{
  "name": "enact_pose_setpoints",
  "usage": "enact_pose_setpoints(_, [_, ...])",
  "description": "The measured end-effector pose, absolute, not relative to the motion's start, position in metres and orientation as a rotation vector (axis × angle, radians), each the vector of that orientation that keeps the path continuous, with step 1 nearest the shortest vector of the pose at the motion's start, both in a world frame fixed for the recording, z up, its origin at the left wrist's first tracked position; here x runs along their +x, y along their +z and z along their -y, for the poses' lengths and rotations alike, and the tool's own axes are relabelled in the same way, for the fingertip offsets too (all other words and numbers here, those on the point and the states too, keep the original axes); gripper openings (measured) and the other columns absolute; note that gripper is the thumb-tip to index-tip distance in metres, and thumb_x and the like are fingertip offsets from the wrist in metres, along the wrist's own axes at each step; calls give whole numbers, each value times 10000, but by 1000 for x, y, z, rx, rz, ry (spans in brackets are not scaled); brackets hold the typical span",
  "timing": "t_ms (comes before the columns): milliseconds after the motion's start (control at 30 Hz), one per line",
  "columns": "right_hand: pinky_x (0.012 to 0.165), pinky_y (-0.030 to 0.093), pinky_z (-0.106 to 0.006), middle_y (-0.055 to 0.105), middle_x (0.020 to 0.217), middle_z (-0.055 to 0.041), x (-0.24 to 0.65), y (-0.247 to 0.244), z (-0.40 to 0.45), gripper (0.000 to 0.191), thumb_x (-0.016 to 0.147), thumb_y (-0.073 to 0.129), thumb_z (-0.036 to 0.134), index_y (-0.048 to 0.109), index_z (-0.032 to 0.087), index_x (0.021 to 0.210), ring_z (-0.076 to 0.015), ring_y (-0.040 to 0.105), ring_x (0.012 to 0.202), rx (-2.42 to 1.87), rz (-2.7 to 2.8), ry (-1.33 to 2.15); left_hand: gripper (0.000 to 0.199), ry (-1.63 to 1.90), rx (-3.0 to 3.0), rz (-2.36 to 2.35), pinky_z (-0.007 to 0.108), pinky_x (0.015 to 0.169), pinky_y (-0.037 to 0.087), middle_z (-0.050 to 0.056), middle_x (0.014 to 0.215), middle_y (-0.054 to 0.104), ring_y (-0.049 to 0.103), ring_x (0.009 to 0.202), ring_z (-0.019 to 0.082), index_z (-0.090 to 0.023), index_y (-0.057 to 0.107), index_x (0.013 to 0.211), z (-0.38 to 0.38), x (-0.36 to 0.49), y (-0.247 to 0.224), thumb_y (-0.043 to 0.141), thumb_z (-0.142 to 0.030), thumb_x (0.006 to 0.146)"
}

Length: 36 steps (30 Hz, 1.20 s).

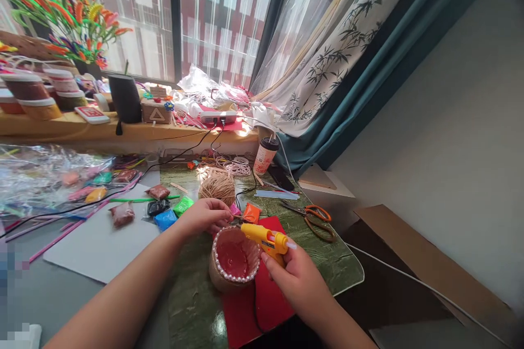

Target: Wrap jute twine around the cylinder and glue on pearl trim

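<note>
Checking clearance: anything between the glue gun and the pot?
Nothing visible: the glue gun in the right hand has its tip by the pot. The left hand is near the tip, not between.

Bare left hand (203, 217), right hand (300, 279) and forearms (133, 281)

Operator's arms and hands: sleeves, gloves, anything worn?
Left forearm and right forearm are bare, no sleeves in frame. Left hand and right hand are ungloved. No watch or bracelet shows; rings on hidden fingers can't be ruled out.
</note>
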State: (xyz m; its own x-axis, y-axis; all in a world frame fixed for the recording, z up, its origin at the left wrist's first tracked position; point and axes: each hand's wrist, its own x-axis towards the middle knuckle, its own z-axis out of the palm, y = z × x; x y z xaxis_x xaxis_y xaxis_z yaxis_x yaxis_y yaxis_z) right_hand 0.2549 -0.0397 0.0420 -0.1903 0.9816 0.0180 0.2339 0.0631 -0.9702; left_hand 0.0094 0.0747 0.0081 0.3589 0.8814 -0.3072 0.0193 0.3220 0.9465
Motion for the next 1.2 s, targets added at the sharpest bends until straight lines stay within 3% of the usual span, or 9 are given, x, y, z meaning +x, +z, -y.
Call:
enact_pose_setpoints(167, [1100, 566, -495, 787, 1292, -134, 255, 41, 39, 350, 998, 669, 321, 723, 218, 1328, -329, 739, 1209, -1251, 1605, 1166, 374, 745, 1090, -1050, 227, 573, 533, 79, 925, 833, 723, 706, 153, -174, 761, 813, -73, 10, 11, 934, -457, 642])
enact_pose_setpoints(633, [1116, 556, -468, 758, 1362, -127, 254, 34, 38, 349, 1015, 632, 285, 686, 235, 1356, -316, 723, 1251, -1228, 1643, 1163, 386, 749, 1073, -1074, 239, 569, 548, 47, 833, 814, 742, 708, 172, -199, 734, 808, -72, 10, 14, 950, -459, 621])
enact_pose_setpoints(1200, [1084, 568, -478, 771, 1319, -128, 255, 43, 40, 394, 1023, 600, 300, 676, 245, 1406, -316, 737, 1192, -1313, 1738, 1087, 404, 743, 1072, -1064, 251, 587, 562, 68, 885, 821, 736, 707, 171, -188, 732, 801, -71, 10, 16, 957, -451, 592])
